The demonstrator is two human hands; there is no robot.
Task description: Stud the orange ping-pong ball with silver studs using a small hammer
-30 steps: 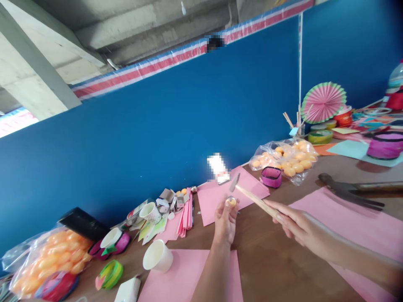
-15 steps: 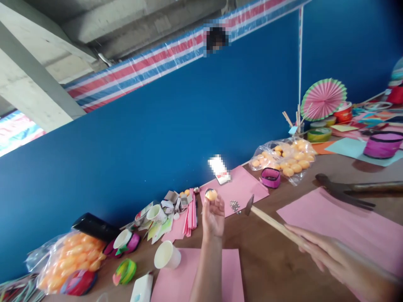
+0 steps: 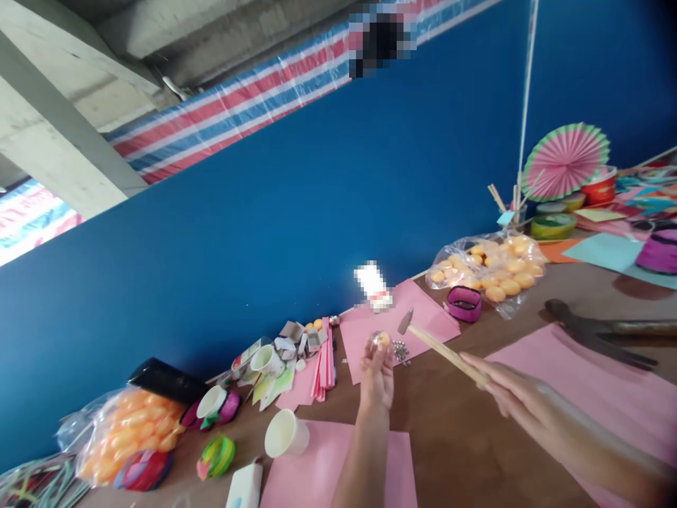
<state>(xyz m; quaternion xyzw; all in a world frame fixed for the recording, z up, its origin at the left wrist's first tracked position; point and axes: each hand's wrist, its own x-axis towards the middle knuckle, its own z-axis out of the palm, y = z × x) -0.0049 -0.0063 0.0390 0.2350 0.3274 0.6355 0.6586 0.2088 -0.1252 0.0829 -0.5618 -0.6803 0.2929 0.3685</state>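
Between the fingertips of my left hand (image 3: 376, 374) is a small orange ball (image 3: 383, 339), like a ping-pong ball, with a shiny patch on one side that I cannot make out. My right hand (image 3: 513, 391) is wrapped round the wooden handle of a small hammer (image 3: 441, 348). The hammer's metal head points up, a little above and to the right of the ball, apart from it. Behind the ball, small silvery pieces (image 3: 400, 351) lie in a pile on a pink sheet (image 3: 360, 331).
Bags of orange balls (image 3: 510, 286) lie at the back right and front left. A larger claw hammer (image 3: 597, 335) rests at right. Paper cups (image 3: 286, 433), pink sheets, a purple band (image 3: 464, 303) and a paper fan (image 3: 565, 162) are on the table. A blue partition (image 3: 238, 233) stands behind.
My left hand has moved right and slightly down with the ball. The hammer's head has come up and left, closer to the ball. The view has shifted a little.
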